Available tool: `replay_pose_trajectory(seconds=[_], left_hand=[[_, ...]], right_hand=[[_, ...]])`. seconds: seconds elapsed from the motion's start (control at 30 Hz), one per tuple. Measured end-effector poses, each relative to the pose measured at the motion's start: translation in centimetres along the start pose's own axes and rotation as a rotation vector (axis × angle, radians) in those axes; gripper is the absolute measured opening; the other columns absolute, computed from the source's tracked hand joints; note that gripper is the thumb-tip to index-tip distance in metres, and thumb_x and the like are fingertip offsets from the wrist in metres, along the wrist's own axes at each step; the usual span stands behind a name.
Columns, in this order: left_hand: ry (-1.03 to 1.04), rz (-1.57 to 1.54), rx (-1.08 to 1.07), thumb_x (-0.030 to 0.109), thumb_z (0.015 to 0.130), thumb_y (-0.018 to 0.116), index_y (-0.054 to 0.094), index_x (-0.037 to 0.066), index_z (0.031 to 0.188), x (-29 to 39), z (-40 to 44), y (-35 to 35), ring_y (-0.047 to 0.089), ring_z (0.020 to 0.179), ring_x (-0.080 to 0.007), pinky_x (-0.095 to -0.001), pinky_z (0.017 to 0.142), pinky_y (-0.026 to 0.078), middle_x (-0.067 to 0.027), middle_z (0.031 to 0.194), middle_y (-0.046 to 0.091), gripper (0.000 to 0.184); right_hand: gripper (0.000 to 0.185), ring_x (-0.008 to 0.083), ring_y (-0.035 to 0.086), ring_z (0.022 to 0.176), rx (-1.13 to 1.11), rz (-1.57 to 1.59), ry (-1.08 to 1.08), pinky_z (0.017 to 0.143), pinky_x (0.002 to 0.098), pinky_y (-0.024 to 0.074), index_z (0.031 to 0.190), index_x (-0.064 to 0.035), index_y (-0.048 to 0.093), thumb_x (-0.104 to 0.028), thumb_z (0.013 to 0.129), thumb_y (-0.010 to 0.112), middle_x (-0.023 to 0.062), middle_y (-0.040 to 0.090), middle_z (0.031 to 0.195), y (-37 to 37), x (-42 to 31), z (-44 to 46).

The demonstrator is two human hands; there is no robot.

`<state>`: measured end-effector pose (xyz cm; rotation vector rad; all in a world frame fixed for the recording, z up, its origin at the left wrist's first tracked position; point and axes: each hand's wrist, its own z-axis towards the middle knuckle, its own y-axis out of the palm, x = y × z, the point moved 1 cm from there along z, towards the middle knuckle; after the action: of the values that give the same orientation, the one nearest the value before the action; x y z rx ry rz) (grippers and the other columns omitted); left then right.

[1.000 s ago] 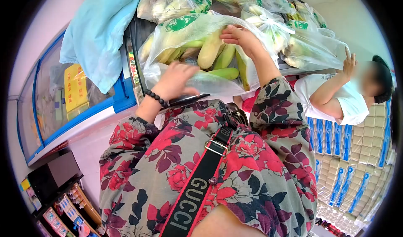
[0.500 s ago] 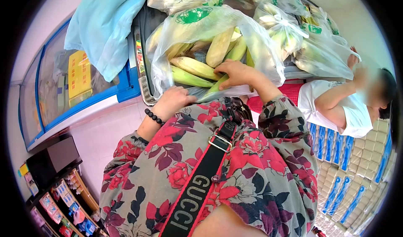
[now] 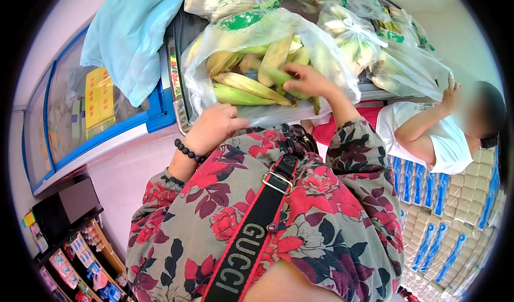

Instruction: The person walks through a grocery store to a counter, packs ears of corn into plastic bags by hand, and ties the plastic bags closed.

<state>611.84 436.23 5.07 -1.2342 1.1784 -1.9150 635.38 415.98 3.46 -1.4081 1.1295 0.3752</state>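
A large clear plastic bag [image 3: 206, 31] with a green print lies open in front of me, full of ears of corn in their husks [image 3: 241, 94]. My right hand [image 3: 308, 81] reaches into the bag's mouth, its fingers closed around a green-husked ear of corn [image 3: 295, 91] that is slightly blurred. At the near left edge of the bag, my left hand [image 3: 217, 122] pinches the plastic rim; its fingertips are partly hidden. A black bead bracelet [image 3: 188, 151] circles my left wrist.
More bags of corn [image 3: 350, 37] sit behind and to the right on the dark surface. A light blue cloth [image 3: 134, 34] drapes over a blue-framed glass-topped case [image 3: 59, 109] at left. Another person [image 3: 423, 130] in a white shirt touches a bag at right, beside stacked packs [image 3: 450, 211].
My right hand has lifted slightly and shifted right, moving the green ear with it. My left hand stays at the bag's rim. The other person's hand has moved lower.
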Motion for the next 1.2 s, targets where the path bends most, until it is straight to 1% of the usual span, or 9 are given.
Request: replay_pose_trajectory(seconds=[0.17,0.3,0.5,0.63,0.77,0.9,1.0,1.1,1.2], left_hand=[[0.034,-0.004,-0.02,0.013,0.076,0.052,0.064,0.02,0.093,-0.3,-0.8,1.9,0.054,0.075,-0.0236,-0.0356,0.067,0.044,-0.0045,0.073,0.049,0.021],[-0.02,-0.021,-0.002,0.012,0.074,0.056,0.064,0.019,0.092,-0.2,-0.5,1.9,0.054,0.074,-0.0237,-0.0353,0.067,0.044,-0.0045,0.072,0.049,0.021],[-0.046,-0.058,0.008,0.01,0.066,0.063,0.065,0.017,0.091,0.0,0.3,1.3,0.054,0.074,-0.0241,-0.0354,0.067,0.044,-0.0046,0.07,0.05,0.026],[-0.032,-0.072,0.029,0.01,0.064,0.064,0.064,0.017,0.092,-0.1,0.3,1.8,0.055,0.074,-0.0241,-0.036,0.065,0.044,-0.0045,0.071,0.051,0.028],[0.001,-0.015,0.029,0.012,0.064,0.066,0.063,0.018,0.094,-0.2,0.9,2.4,0.055,0.074,-0.0237,-0.0355,0.066,0.045,-0.0042,0.071,0.052,0.03],[0.021,0.001,0.045,0.012,0.064,0.066,0.063,0.018,0.094,-0.2,1.3,2.5,0.056,0.075,-0.0236,-0.0352,0.066,0.046,-0.0039,0.072,0.052,0.031],[0.025,0.004,0.057,0.012,0.064,0.065,0.063,0.019,0.095,-0.3,1.5,2.6,0.056,0.076,-0.0237,-0.0352,0.067,0.046,-0.0039,0.073,0.053,0.031],[0.036,0.006,0.069,0.011,0.065,0.065,0.063,0.019,0.094,-0.3,1.7,2.8,0.056,0.076,-0.0237,-0.0352,0.067,0.046,-0.004,0.073,0.053,0.03],[0.038,-0.005,0.068,0.011,0.065,0.064,0.064,0.018,0.093,-0.1,1.8,2.4,0.056,0.075,-0.024,-0.0354,0.068,0.046,-0.0041,0.072,0.053,0.029]], right_hand=[[0.048,0.0094,0.051,0.086,0.215,0.515,0.305,0.075,0.0247,0.0413,0.124,-0.0036,0.053,-0.035,0.088,0.06,-0.0007,0.061,0.099,-2.1,2.6,0.1],[0.045,0.0094,0.053,0.088,0.153,0.579,0.203,0.076,0.0248,0.0419,0.125,-0.0047,0.054,-0.034,0.09,0.057,0.0003,0.062,0.102,-2.1,0.2,0.0],[0.039,0.0132,0.056,0.098,0.094,0.067,0.059,0.087,0.0275,0.0428,0.117,-0.0027,0.059,-0.031,0.091,0.057,0.0022,0.063,0.11,-0.4,-1.7,1.0],[0.036,0.0272,0.063,0.089,-0.013,-0.262,0.271,0.079,0.0345,0.0473,0.102,-0.002,0.065,-0.032,0.084,0.06,0.0173,0.065,0.099,-4.2,0.0,-0.5],[0.044,0.0344,0.06,0.097,-0.126,-0.814,0.353,0.084,0.0405,0.047,0.116,-0.0049,0.057,-0.028,0.08,0.065,0.0191,0.063,0.104,-3.9,0.2,-2.6],[0.074,0.0388,0.054,0.106,0.041,-0.648,0.569,0.092,0.0423,0.0431,0.129,0.0009,0.039,-0.032,0.072,0.072,0.0289,0.055,0.112,-3.3,1.2,-3.1],[0.079,0.039,0.05,0.111,0.369,-0.828,0.362,0.096,0.041,0.0398,0.13,0.0032,0.036,-0.03,0.069,0.072,0.0281,0.053,0.116,-0.5,3.0,-3.7],[0.078,0.0384,0.046,0.116,0.271,-0.748,0.492,0.101,0.0404,0.0353,0.131,0.0041,0.035,-0.027,0.069,0.069,0.0282,0.049,0.121,-0.6,6.7,-3.1],[0.059,0.0275,0.059,0.091,0.201,-0.367,0.606,0.08,0.0341,0.0465,0.119,0.0013,0.05,-0.033,0.073,0.062,0.0157,0.061,0.104,-4.0,8.1,-2.4]])
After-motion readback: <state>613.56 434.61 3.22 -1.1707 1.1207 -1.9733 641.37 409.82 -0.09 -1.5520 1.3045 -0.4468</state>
